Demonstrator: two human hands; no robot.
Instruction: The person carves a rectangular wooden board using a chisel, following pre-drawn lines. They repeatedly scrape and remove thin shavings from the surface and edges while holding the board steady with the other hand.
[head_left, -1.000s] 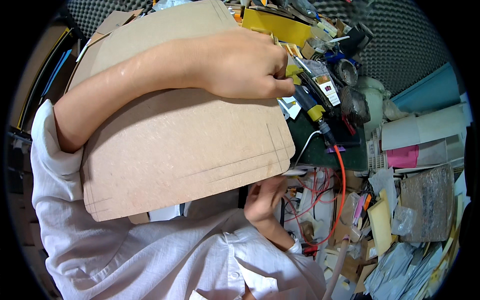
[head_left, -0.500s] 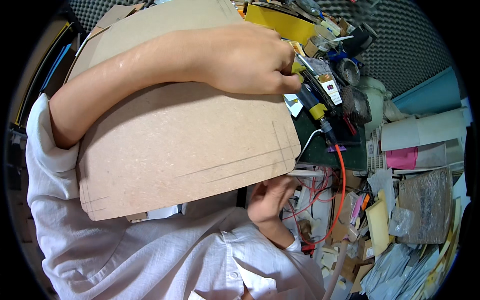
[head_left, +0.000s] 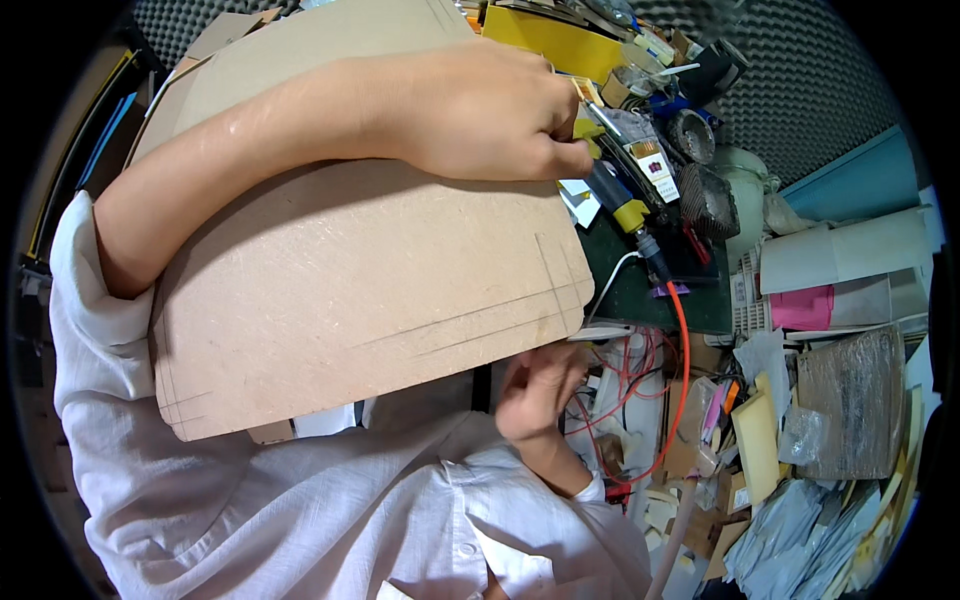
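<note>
A tan fibreboard panel point(head_left: 360, 270) with rounded corners and pencil lines along its edges lies tilted across my front. My left forearm crosses over it. My left hand point(head_left: 490, 115) lies on top, its fingers curled closed over the panel's right edge, the fingertips hidden. Below the near right corner, my right hand point(head_left: 540, 390) is held up against the panel's near edge. Its fingers are bent together and their tips are partly hidden at the edge. Whatever they may hold is too hidden to name.
Just right of the panel, a yellow-and-dark power tool point(head_left: 618, 198) with an orange cord point(head_left: 685, 360) lies on a green mat point(head_left: 630, 300). Behind stands a yellow box point(head_left: 550, 40) among clutter. Wrapped cardboard point(head_left: 850, 400) and plastic bags point(head_left: 800, 545) pile up at the lower right.
The panel's right end has shifted slightly left and away from me, with my left hand on it. My right hand has moved slightly up and left along with the near corner.
</note>
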